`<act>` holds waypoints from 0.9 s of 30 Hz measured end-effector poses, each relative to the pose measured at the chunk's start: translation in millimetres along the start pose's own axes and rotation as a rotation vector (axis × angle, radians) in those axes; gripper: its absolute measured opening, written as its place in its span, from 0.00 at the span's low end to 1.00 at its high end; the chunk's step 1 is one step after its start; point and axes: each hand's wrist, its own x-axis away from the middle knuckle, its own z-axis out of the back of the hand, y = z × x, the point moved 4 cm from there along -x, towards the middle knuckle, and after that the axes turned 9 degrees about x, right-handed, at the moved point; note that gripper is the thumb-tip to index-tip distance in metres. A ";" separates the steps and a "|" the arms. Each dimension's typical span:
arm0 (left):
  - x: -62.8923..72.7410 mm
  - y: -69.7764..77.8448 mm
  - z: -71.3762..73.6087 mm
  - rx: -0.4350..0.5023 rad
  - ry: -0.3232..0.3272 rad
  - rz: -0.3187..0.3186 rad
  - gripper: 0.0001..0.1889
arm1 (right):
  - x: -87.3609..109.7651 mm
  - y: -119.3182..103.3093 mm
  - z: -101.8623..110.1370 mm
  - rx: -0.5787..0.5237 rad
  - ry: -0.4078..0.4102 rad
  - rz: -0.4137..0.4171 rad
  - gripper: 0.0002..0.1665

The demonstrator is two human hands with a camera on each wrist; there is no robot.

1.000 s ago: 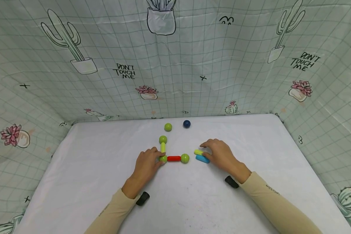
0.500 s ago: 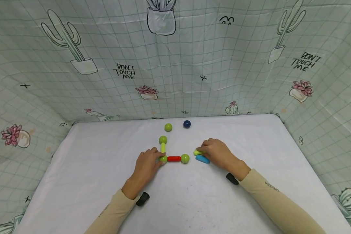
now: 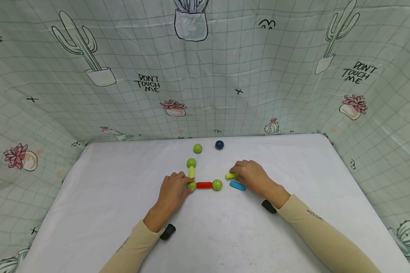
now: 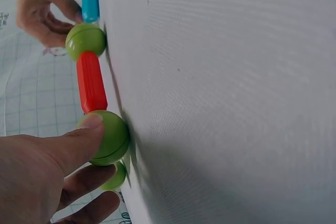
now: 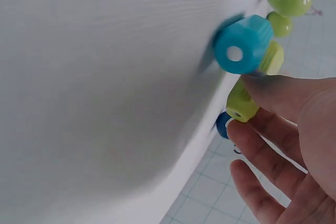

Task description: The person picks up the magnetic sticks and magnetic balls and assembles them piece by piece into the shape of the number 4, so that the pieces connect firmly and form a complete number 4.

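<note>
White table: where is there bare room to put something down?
The white table is bare left of the left hand, right of the right hand, and between the two sleeves. It is crowded between the hands: the red stick joins two green balls, with the blue stick and pinched yellow-green stick close by.

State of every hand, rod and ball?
Left hand, pinching corner ball.
Right hand, pinching loose yellow rod.
Red rod, touching corner ball and right ball.
Other yellow rod, touching end ball.
Blue rod, unattached, on table.
Loose green ball, unattached.
Navy ball, unattached.
</note>
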 end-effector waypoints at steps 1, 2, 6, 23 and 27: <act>0.1 0.0 -0.2 -0.004 0.002 -0.001 0.18 | -0.9 0.0 0.2 -0.017 -0.001 -0.009 0.12; 0.1 0.1 -0.4 -0.011 0.003 -0.003 0.18 | -1.9 -0.1 0.5 -0.033 -0.005 -0.019 0.12; 0.4 0.2 -1.3 -0.023 0.007 -0.008 0.18 | -5.6 -0.8 2.2 -0.117 -0.033 -0.077 0.14; 1.5 1.3 -1.8 -0.028 -0.014 0.015 0.18 | -33.0 -12.5 -8.3 -0.507 -0.089 -0.210 0.29; 0.7 0.7 -2.0 -0.036 -0.012 0.009 0.18 | -37.6 -14.3 -11.4 -0.568 -0.103 -0.235 0.27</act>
